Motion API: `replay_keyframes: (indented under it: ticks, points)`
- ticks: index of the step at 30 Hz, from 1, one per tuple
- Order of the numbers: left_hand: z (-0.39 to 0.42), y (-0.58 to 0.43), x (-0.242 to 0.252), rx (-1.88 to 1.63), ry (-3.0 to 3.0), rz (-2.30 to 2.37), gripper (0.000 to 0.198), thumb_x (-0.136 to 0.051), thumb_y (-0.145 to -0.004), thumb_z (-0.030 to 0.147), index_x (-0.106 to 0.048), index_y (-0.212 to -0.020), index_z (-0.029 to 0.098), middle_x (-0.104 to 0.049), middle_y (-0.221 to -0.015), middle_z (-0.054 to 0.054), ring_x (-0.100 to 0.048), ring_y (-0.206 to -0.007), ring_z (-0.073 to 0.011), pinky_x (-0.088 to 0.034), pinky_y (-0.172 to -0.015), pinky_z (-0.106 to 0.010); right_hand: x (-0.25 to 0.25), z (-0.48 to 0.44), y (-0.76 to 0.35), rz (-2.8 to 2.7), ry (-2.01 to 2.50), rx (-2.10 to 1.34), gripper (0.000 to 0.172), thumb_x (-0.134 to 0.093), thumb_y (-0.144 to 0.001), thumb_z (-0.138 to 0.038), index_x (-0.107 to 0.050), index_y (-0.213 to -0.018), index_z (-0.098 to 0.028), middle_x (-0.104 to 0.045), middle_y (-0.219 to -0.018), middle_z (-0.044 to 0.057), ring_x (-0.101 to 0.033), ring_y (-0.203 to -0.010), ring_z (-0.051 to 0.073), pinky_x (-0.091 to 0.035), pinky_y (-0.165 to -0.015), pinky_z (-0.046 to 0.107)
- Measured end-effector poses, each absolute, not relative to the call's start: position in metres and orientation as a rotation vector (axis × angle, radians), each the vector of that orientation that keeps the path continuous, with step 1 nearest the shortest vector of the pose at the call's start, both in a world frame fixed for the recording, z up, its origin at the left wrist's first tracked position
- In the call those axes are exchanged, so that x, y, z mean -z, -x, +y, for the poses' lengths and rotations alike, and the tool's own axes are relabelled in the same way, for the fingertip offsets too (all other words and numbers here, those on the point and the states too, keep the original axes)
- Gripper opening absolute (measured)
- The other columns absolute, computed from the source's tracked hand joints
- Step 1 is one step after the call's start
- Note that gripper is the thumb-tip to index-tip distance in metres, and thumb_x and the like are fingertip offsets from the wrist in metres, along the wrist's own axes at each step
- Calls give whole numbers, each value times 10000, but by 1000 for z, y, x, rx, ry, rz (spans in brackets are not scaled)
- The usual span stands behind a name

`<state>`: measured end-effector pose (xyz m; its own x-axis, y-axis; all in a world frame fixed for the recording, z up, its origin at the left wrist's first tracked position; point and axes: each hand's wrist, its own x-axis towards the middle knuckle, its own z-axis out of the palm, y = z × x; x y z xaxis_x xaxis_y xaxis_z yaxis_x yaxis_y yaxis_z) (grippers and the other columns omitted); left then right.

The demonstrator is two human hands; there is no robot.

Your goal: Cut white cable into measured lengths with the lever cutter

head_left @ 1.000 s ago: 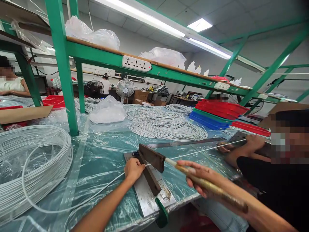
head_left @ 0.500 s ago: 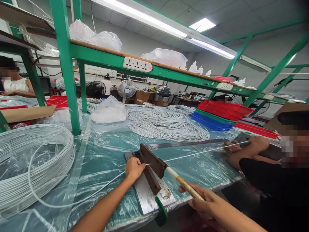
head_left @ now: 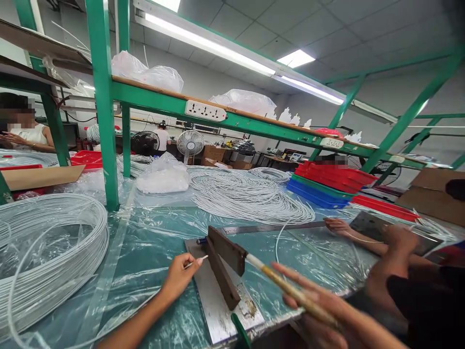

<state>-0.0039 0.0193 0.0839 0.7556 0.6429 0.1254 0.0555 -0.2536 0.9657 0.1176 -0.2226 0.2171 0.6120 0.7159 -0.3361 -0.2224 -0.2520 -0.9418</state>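
My left hand [head_left: 181,274] pinches a white cable [head_left: 147,304] near its end, and a short tip sticks out toward the lever cutter [head_left: 227,249]. That cutter has dark hinged jaws on a metal base plate [head_left: 214,310], with its upper jaw raised. My right hand [head_left: 308,305], smeared by motion, is loosely around the cutter's long yellowed handle [head_left: 281,281], with some fingers stretched along it. Beyond the cutter, another white cable length [head_left: 279,240] curves over the table toward a co-worker's hands [head_left: 399,237].
A large cable coil [head_left: 54,252] fills the left side. Loose cable loops [head_left: 247,194] lie behind the cutter, near a steel ruler [head_left: 254,229]. Red and blue trays [head_left: 323,186] are stacked at the right. A green clamp [head_left: 240,329] sits at the table edge; a green shelf post [head_left: 101,106] rises at left.
My left hand has drawn back left from the jaws with the cable end. The length beyond the cutter has gone from taut to a slack curve. My right hand's fingers have loosened.
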Motion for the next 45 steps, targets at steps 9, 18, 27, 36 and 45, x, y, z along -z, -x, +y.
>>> replay_keyframes:
  ticks: [9, 18, 27, 36, 45]
  points:
    - [24, 45, -53, -751, -2124, 576, 388, -384, -881, 481, -548, -692, 185, -507, -621, 12, -456, -599, -138, -278, -583, -230, -311, -54, -173, -707, 1269, -862, 620, -331, -853, -591, -339, -1314, -176, -644, -992, 145, -627, -942, 208, -463, -818, 306]
    - [38, 30, -34, -897, -2107, 570, 438, -332, -888, 508, -516, -622, 212, -531, -562, 10, -478, -535, -141, -287, -542, -225, -285, 88, -218, -659, 1679, -767, 427, -457, -863, -461, -445, -1165, -159, -640, -936, 82, -604, -802, 165, -416, -780, 345]
    - [46, 35, -46, -831, -1948, 607, 475, -348, -856, 566, -541, -638, 191, -432, -533, 37, -390, -518, -121, -263, -517, -210, -259, 75, -172, -942, 1646, -483, 492, -640, -731, -233, -488, -1198, -241, -586, -1109, 37, -489, -1089, 188, -370, -918, 319]
    - [37, 40, -99, -993, -1307, 607, 521, -519, -689, 687, -538, -637, 169, -350, -500, 65, -323, -488, -93, -276, -469, -196, -188, -80, -82, -1488, 1604, -1100, 398, -597, -737, -437, -645, -990, -134, -596, -598, 4, -541, -525, 110, -430, -538, 219]
    - [-30, 5, -199, -811, -1334, 259, 470, -561, -723, 579, -627, -959, 178, -647, -920, -72, -588, -847, -186, -461, -761, -273, -127, -85, -39, -942, 1188, -1182, 503, -516, -658, -638, -542, -599, -139, -480, -449, -15, -436, -362, 79, -346, -374, 190]
